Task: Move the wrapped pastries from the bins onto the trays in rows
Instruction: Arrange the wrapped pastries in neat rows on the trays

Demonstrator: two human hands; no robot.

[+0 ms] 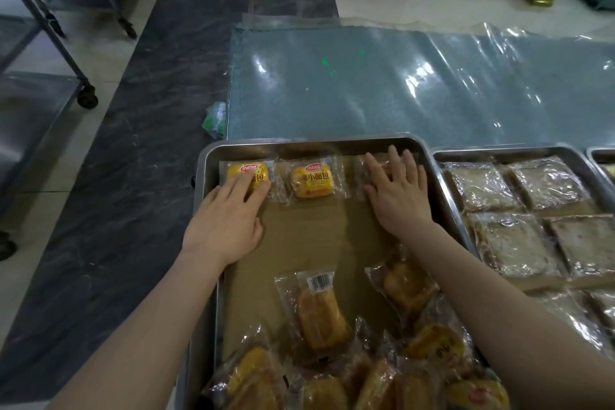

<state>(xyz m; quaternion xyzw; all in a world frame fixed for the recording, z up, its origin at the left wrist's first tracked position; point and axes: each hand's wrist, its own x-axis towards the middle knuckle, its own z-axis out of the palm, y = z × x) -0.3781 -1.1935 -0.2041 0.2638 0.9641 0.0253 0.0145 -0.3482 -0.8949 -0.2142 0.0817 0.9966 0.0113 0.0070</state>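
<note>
Both hands lay flat on the far row of the tray [301,144], fingers straight, gripping nothing. The left hand [226,220] pressed its fingertips on the left pastry [240,170]. The right hand [401,196] covered most of the right pastry [358,179]. The middle pastry [312,181] lay untouched between them, label up.

The first row held three pastries, set side by side along the far rim. The unsorted pile [382,386] lay at the near end of the same tray, behind both wrists and toward the person. The closest loose item, the barcode pastry [321,309], lay apart from the pile, its long axis running roughly away from the person and tilted slightly. It lay between the two forearms, so neither hand was clearly nearer. Judgement: the next pick required drawing a hand back toward the body, then turning the pastry label up.

A second tray [442,156] with flat wrapped items stood just to the right.
</note>
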